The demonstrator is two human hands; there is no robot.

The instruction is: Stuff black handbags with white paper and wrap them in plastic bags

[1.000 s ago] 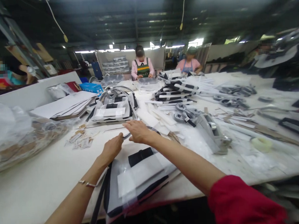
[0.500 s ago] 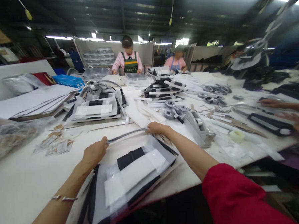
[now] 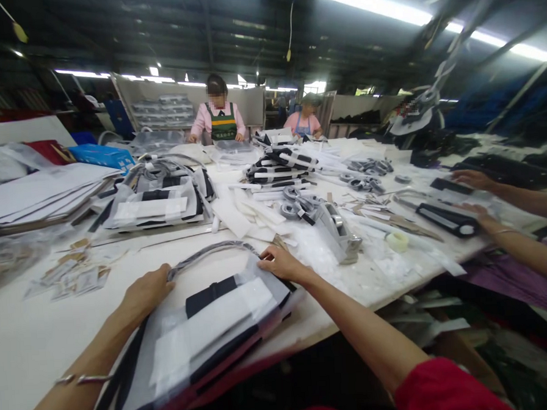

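A grey strap (image 3: 212,252) arches between my two hands above a stack of flat bagged pieces (image 3: 202,334) at the table's near edge. My left hand (image 3: 145,292) is closed on the strap's left end. My right hand (image 3: 280,263) pinches its right end beside the stack's far corner. The stack shows black and white panels under clear plastic.
A grey tape dispenser (image 3: 341,233) and a small tape roll (image 3: 397,241) lie right of my hand. Another bagged stack (image 3: 152,206), white sheets (image 3: 38,190) and paper tags (image 3: 75,278) sit further back. A co-worker's hands (image 3: 473,210) hold a black piece at right. Two people work at the far end.
My hands moved apart along the strap, then came back toward me, and the strap now bows upward between them. The view has swung right, bringing the co-worker's hands into sight.
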